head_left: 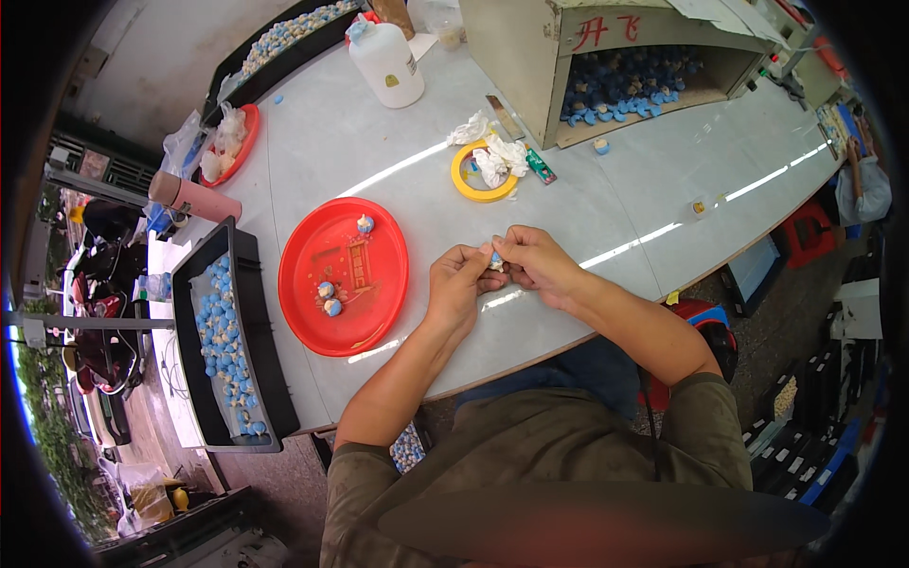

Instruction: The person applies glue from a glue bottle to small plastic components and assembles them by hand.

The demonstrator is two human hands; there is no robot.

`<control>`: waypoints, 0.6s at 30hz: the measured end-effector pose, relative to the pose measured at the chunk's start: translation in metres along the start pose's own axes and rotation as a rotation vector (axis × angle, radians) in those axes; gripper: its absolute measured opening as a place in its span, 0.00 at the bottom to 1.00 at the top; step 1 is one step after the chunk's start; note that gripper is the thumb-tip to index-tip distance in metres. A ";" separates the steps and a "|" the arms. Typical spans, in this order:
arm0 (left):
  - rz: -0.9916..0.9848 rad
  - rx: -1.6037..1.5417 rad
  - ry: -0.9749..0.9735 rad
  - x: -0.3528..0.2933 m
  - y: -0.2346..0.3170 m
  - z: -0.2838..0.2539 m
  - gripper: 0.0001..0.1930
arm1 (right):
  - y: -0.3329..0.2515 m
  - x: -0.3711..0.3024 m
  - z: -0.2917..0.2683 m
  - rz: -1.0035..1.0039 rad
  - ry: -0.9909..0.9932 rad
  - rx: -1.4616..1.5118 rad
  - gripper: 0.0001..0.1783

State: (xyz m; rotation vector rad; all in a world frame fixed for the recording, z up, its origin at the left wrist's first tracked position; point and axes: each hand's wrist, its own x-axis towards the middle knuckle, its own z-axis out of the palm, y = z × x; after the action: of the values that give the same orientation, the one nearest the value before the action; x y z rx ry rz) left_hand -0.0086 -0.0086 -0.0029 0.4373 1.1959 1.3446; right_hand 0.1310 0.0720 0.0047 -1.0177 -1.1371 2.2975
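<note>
Close to the table's near edge, my left hand (461,278) and my right hand (537,261) meet. Between their fingertips they pinch a small blue-and-cream figurine-like piece (496,261); the fingers cover much of it, so its exact kind is unclear. To the left of my hands lies a round red plate (301,256). Three similar pieces rest on it: one piece (365,224) near the far rim, and two close together, an upper piece (326,289) and a lower piece (332,307). Both hands are closed on the held piece.
A black tray (254,331) of blue pieces stands left, beside a pink thermos (194,197). Farther back are a white bottle (386,62), a yellow tape roll (461,180) with crumpled tissues (499,161), and an open-fronted box (516,66) holding blue pieces. Another person (864,189) sits far right.
</note>
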 end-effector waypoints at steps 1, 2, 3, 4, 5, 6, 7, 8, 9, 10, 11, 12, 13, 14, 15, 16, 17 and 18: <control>0.008 0.008 -0.008 0.000 0.001 0.000 0.10 | -0.002 0.000 0.000 0.023 0.011 -0.006 0.15; 0.005 -0.004 0.006 0.000 0.002 0.001 0.10 | -0.004 0.001 0.001 0.047 0.021 -0.014 0.15; 0.002 -0.017 0.021 -0.001 0.003 0.002 0.10 | -0.004 0.001 0.000 0.035 0.019 -0.013 0.15; 0.015 -0.013 0.021 -0.001 0.003 0.003 0.10 | -0.004 0.001 0.000 0.028 0.039 0.031 0.13; 0.081 0.018 0.047 -0.002 0.003 0.006 0.10 | -0.004 0.000 0.001 0.023 0.057 0.074 0.11; 0.148 0.047 0.075 -0.001 0.002 0.008 0.11 | -0.004 -0.004 0.003 0.016 0.048 0.069 0.11; 0.161 0.048 0.083 0.001 0.001 0.009 0.11 | -0.005 -0.010 0.009 -0.054 0.088 0.033 0.10; 0.237 0.080 0.085 0.003 -0.001 0.008 0.11 | -0.005 -0.014 0.013 -0.124 0.128 -0.003 0.11; 0.312 0.111 0.087 0.005 -0.003 0.007 0.12 | -0.005 -0.013 0.015 -0.126 0.114 -0.009 0.11; 0.340 0.151 0.064 0.006 -0.003 0.008 0.12 | -0.004 -0.014 0.014 -0.139 0.100 -0.053 0.12; 0.345 0.149 0.067 0.005 -0.002 0.007 0.12 | -0.003 -0.014 0.012 -0.150 0.086 -0.098 0.14; 0.306 0.070 0.053 0.004 -0.001 0.007 0.12 | -0.004 -0.012 0.008 -0.150 0.082 -0.102 0.14; 0.269 -0.008 0.038 0.003 0.001 0.008 0.11 | -0.006 -0.008 0.002 -0.165 0.019 -0.089 0.13; 0.273 -0.011 0.041 0.005 0.002 0.004 0.11 | -0.009 -0.005 -0.004 -0.179 -0.044 -0.076 0.13; 0.245 0.047 0.012 0.008 0.003 -0.001 0.12 | -0.013 -0.004 -0.009 -0.179 -0.047 -0.081 0.13; 0.214 0.106 -0.017 0.008 0.006 -0.004 0.13 | -0.017 -0.004 -0.013 -0.190 -0.095 -0.140 0.13; 0.214 0.102 -0.014 0.007 0.008 -0.004 0.13 | -0.020 -0.003 -0.016 -0.200 -0.144 -0.198 0.12; 0.181 0.127 -0.052 0.006 0.010 -0.003 0.14 | -0.024 -0.003 -0.020 -0.197 -0.145 -0.201 0.12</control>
State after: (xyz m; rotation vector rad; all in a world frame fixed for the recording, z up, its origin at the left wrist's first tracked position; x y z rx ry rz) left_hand -0.0175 -0.0016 0.0018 0.6807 1.2255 1.4070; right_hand 0.1482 0.0947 0.0170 -0.7762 -1.4809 2.1615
